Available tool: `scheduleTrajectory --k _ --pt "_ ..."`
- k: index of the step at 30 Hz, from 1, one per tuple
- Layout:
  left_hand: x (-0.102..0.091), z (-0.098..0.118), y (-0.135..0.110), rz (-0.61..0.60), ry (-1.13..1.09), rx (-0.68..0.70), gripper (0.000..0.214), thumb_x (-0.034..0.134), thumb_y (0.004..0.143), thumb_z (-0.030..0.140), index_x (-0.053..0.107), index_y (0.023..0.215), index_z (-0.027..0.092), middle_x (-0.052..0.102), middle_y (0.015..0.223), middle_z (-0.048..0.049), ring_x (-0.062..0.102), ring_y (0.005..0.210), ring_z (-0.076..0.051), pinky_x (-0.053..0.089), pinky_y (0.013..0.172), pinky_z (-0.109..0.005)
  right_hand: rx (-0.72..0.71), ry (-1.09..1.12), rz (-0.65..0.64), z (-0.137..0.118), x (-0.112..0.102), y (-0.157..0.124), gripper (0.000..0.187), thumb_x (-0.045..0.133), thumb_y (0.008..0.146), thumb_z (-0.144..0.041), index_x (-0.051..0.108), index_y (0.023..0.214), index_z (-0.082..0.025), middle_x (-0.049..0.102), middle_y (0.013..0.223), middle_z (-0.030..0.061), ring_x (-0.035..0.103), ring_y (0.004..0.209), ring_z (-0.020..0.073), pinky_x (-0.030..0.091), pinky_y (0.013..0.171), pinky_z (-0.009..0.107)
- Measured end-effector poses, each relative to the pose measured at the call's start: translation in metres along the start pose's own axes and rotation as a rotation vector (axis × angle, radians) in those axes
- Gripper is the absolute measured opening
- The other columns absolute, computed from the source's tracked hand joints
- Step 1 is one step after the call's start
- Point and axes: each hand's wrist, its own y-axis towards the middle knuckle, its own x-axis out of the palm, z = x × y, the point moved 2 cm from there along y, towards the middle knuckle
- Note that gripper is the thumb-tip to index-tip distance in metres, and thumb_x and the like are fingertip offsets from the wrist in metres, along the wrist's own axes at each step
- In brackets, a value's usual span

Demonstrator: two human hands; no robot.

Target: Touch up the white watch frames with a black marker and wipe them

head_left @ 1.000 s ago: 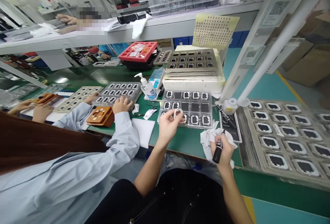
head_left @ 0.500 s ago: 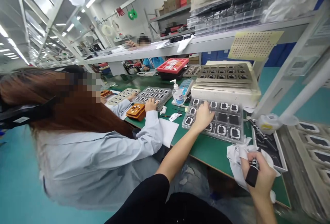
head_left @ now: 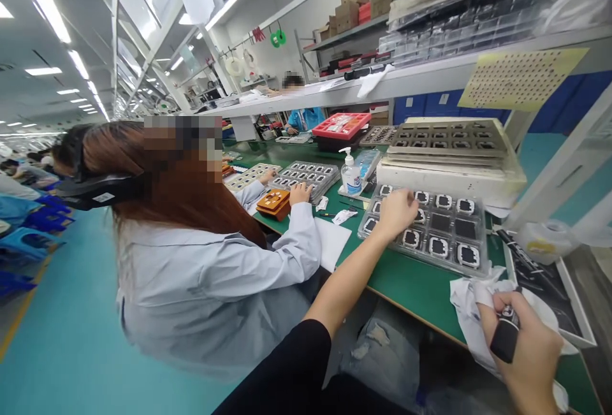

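Observation:
My left hand rests on the clear plastic tray, whose pockets hold small square white-rimmed parts; its fingers are curled over the tray's left pockets, and whether they pinch a part is hidden. My right hand is at the lower right, off the table's front edge, closed around a black pen-like tool and a crumpled white cloth.
A co-worker in a light grey coat sits close on my left, one hand by an orange fixture and a grey parts tray. A pump bottle, stacked trays, a red tray and a black tool tray crowd the green table.
The view has swung up and left toward the aisle. My left hand went from holding a part above the tray to resting on the tray. My right hand kept hold of the tool and cloth.

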Motion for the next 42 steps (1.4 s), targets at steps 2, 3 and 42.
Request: scheduleTrajectory --k 2,3,42 --pt "-0.011 -0.01 0.008 0.021 0.049 -0.037 0.028 0.056 0.117 0.034 0.079 0.129 0.024 0.086 0.134 -0.0119 0.08 0.128 -0.029 0.06 0.107 -0.038 -0.035 -0.006 0.015 -0.005 -0.001 0.001 0.043 0.067 0.087 -0.064 0.061 0.068 -0.027 0.046 0.049 -0.004 0.046 0.043 0.0166 0.036 0.053 0.033" --pt "-0.016 -0.015 0.013 0.03 0.077 -0.058 0.031 0.052 0.118 0.032 0.078 0.133 0.022 0.084 0.139 -0.0144 0.078 0.133 -0.03 0.059 0.11 -0.039 -0.047 -0.003 0.022 -0.007 -0.002 0.002 0.043 0.067 0.088 -0.064 0.061 0.068 -0.026 0.047 0.05 -0.004 0.046 0.043 0.016 0.037 0.053 0.033" --pt "-0.041 -0.037 0.011 0.087 -0.308 -0.134 0.025 0.073 0.106 0.026 0.051 0.094 0.024 0.082 0.107 -0.0077 0.082 0.105 -0.025 0.06 0.093 -0.034 -0.086 0.072 -0.101 -0.02 -0.006 -0.011 0.039 0.065 0.105 -0.053 0.057 0.076 -0.027 0.045 0.061 -0.0069 0.038 0.052 0.013 0.036 0.058 0.026"
